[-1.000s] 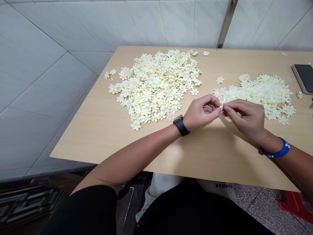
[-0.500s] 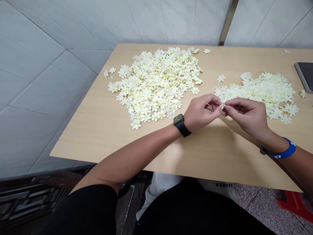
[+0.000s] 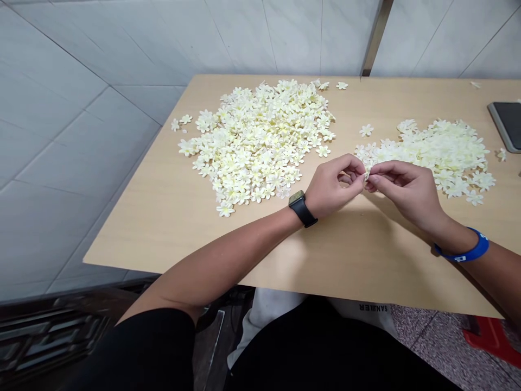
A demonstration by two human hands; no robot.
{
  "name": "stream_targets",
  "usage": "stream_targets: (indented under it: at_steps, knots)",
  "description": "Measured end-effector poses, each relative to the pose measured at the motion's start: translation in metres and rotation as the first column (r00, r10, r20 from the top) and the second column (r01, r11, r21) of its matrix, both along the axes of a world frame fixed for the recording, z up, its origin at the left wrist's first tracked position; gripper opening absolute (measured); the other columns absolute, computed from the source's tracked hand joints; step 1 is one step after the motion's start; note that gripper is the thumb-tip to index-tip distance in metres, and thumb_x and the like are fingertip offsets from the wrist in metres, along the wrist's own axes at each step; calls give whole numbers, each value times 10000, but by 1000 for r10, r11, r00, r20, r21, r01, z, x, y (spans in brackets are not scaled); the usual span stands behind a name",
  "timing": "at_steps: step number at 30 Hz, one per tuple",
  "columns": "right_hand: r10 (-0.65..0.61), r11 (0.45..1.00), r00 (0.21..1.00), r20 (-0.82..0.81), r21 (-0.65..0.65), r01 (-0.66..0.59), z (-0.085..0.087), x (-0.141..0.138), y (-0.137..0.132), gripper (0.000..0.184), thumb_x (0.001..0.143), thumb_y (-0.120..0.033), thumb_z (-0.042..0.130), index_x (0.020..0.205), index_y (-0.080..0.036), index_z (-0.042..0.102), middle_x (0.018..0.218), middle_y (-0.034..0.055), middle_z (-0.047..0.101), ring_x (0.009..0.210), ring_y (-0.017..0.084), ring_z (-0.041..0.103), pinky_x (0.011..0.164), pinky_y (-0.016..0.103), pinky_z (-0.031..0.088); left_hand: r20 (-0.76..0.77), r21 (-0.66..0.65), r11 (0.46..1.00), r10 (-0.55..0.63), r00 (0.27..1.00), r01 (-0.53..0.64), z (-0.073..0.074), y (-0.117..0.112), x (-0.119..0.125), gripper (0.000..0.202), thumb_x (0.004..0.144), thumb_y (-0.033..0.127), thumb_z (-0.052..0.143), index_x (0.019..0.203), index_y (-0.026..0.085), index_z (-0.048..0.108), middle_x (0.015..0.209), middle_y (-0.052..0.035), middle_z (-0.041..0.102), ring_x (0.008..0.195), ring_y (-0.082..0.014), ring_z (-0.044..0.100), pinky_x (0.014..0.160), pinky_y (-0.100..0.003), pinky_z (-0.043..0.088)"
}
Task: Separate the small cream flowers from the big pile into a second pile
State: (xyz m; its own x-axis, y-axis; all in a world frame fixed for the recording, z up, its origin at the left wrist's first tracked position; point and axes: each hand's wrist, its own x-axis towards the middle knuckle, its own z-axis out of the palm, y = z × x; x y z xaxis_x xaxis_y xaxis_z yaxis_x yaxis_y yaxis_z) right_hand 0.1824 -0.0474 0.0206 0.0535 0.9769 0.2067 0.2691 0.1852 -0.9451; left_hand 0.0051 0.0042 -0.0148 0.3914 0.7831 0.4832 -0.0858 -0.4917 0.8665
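My left hand (image 3: 334,182) and my right hand (image 3: 402,187) meet above the table, their fingertips pinching a small cream-white fabric flower (image 3: 367,172). Much of that flower is hidden by my fingers. A thin pale stem may lie inside my left fingers, but it is too small to tell. Just beyond my hands lies a loose pile of similar flowers (image 3: 431,155), its nearest edge almost touching my right hand. A larger pile of cream flowers with yellowish centres (image 3: 254,141) spreads to the left of my left hand.
The piles lie on a light wooden table (image 3: 171,217) set against a white tiled wall (image 3: 264,38). A dark phone or tablet (image 3: 507,125) lies at the right edge. Several single flowers lie around the piles. A red object (image 3: 492,336) sits on the floor.
My hands stay pinched together on the flower, shifting slightly up and left. The view shifts a little, and the piles look undisturbed.
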Motion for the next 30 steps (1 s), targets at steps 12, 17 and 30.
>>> stream_targets:
  at_steps: [12, 17, 30]
  knots:
    - [-16, 999, 1000, -4, 34, 16, -6, 3, 1, 211, 773, -389, 894, 849, -224, 786, 758, 23, 772, 657, 191, 754, 674, 340, 678, -5, -62, 998, -20, 1000, 20, -1, 1, -1, 86, 888, 242, 695, 911, 175, 646, 868, -30, 681, 750, -97, 631, 663, -213, 540]
    - [-29, 999, 1000, 11, 45, 29, -4, 4, 1, 142, 776, -332, 882, 810, -225, 797, 740, 18, 769, 640, 183, 745, 650, 327, 669, -1, -65, 997, -45, 999, 45, 0, 0, -2, 117, 891, 265, 710, 918, 172, 645, 892, -35, 684, 768, -97, 637, 683, -216, 549]
    - [-28, 997, 999, 33, 77, 25, -4, 4, -1, 159, 774, -346, 894, 833, -224, 810, 775, 29, 790, 653, 193, 760, 665, 336, 684, 11, -64, 996, -55, 998, 55, 2, 0, -3, 94, 889, 241, 705, 905, 173, 642, 897, -38, 690, 776, -99, 641, 687, -214, 565]
